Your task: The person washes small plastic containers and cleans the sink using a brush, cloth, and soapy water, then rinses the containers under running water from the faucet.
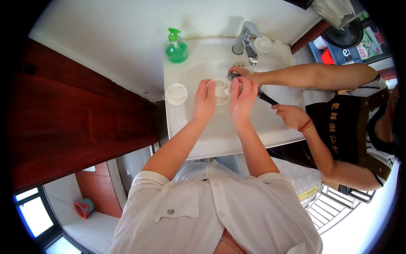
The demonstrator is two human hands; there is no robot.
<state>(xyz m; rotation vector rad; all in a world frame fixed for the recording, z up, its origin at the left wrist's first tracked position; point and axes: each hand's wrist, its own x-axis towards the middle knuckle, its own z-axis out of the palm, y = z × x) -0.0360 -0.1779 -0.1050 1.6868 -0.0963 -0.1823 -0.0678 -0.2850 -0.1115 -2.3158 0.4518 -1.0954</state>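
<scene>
Over the sink (203, 139) I hold a round, whitish bowl (220, 96) between my hands. My left hand (204, 101) grips its left rim, with the fingers closed around the edge. On the opposite side, my right hand (244, 100) is closed at the right rim. A small pale bit shows by its fingertips, too unclear to name. Just beyond my right hand, a co-worker's hand holds the head end of a black-handled utensil (267, 98), and their other hand grips the handle. That utensil's head is mostly hidden.
A round white dish (169, 95) stands on the sink's left side. Behind it is a pump bottle (176, 51) of green liquid. The chrome faucet (247, 42) rises at the back, beside a white cup (263, 44). A co-worker in a dark apron (338, 139) stands close on the right.
</scene>
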